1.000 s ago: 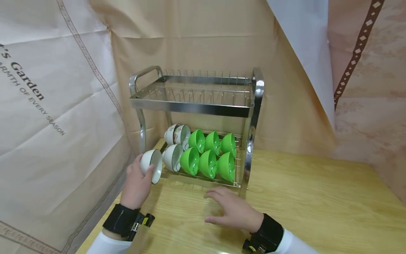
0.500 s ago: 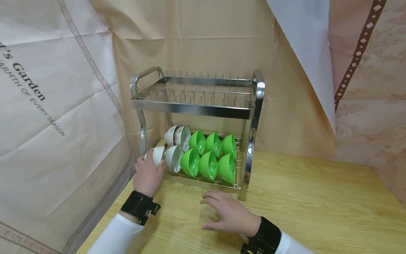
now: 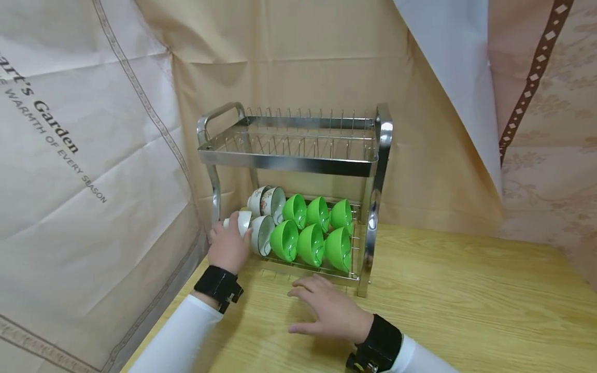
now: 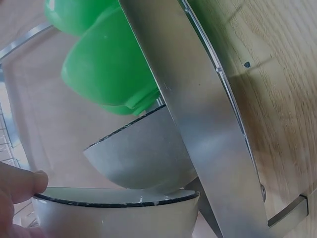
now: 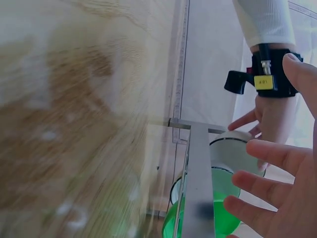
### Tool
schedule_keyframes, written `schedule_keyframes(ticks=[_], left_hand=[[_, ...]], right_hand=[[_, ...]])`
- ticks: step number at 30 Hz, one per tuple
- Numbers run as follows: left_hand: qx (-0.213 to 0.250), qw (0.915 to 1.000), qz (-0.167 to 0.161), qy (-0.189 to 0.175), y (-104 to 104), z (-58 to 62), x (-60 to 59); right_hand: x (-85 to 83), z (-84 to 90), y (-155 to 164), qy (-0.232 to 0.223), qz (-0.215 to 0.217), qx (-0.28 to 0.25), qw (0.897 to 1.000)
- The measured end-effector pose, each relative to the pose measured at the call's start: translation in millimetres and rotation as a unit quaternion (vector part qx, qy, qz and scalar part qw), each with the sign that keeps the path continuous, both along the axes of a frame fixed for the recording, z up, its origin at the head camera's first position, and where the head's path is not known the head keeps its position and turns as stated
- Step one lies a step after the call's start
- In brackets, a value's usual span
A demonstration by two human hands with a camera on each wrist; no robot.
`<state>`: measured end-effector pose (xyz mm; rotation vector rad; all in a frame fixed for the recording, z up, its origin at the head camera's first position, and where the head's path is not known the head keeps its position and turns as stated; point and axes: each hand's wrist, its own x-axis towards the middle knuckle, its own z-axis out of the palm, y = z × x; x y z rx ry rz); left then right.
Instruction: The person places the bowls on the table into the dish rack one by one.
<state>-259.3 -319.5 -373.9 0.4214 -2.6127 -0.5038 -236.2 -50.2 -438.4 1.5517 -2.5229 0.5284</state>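
Note:
My left hand (image 3: 229, 249) grips a white bowl (image 3: 244, 221) with a dark rim by its edge, at the front left of the rack's lower tier. In the left wrist view that bowl (image 4: 119, 223) overlaps a second white bowl (image 4: 143, 153) standing tilted beside it; part of the held bowl is hidden by my fingers in the head view. Farther right, several green bowls (image 3: 283, 241) lean on edge in two rows. Behind are two flowered white bowls (image 3: 258, 201). My right hand (image 3: 331, 313) holds nothing, fingers spread, over the table before the rack.
The two-tier metal dish rack (image 3: 289, 163) has wire dividers on top and a flat front bar (image 4: 198, 114) low down. It stands on a wooden table (image 3: 448, 290). Beige cloth (image 3: 322, 77) hangs behind, and a printed white cloth (image 3: 70, 207) hangs at left.
My left hand has carried the white bowl right and inward onto the lower tier, beside the other white bowl. My right hand has shifted slightly left. The view has turned slightly.

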Motion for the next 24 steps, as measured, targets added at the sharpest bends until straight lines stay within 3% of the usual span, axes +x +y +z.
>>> schedule_keyframes(ticks=[9, 18, 24], left_hand=[[0.017, 0.9994, 0.001, -0.030, 1, 2.7, -19.0], [0.071, 0.9945, -0.001, -0.076, -7, -9.6, -29.7], [0.092, 0.9924, -0.023, -0.078, -11, -13.6, -35.0]], right_hand=[[-2.7, -3.1, -2, -0.009, 0.001, 0.000, 1.000], [-1.8, 1.0, 6, -0.025, -0.001, -0.009, 1.000], [-2.8, 1.2, 9, -0.025, -0.004, -0.009, 1.000]])
